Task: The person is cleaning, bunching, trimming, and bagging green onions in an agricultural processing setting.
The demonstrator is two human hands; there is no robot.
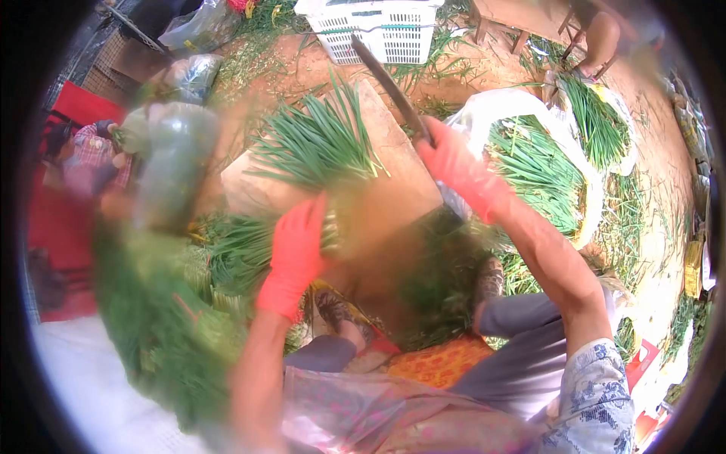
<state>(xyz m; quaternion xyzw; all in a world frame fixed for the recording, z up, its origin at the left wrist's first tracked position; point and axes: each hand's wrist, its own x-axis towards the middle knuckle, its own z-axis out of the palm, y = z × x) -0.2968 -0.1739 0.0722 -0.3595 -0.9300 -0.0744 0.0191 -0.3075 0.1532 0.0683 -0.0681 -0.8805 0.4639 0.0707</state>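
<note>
My right hand (pixel 461 166), in an orange-red glove, is wrapped round the handle of a long dark knife (pixel 389 87), whose blade points up and to the left. My left hand (pixel 297 246), gloved in the same colour, is by the near left edge of a wooden board (pixel 378 136). Its fingers are bent beside the pale ends of some green stalks (pixel 242 246); a blur covers the area to their right, so the grip is unclear. A fanned bunch of long green leaves (pixel 318 144) lies on the board, beyond my left hand.
A white plastic basket (pixel 372 32) stands beyond the board. To the right, a white bag (pixel 507 102) holds more greens (pixel 537 166). A large blurred green pile (pixel 159 325) is at lower left. Another person (pixel 94 151) is at far left; a person's bare leg (pixel 601 45) shows at upper right.
</note>
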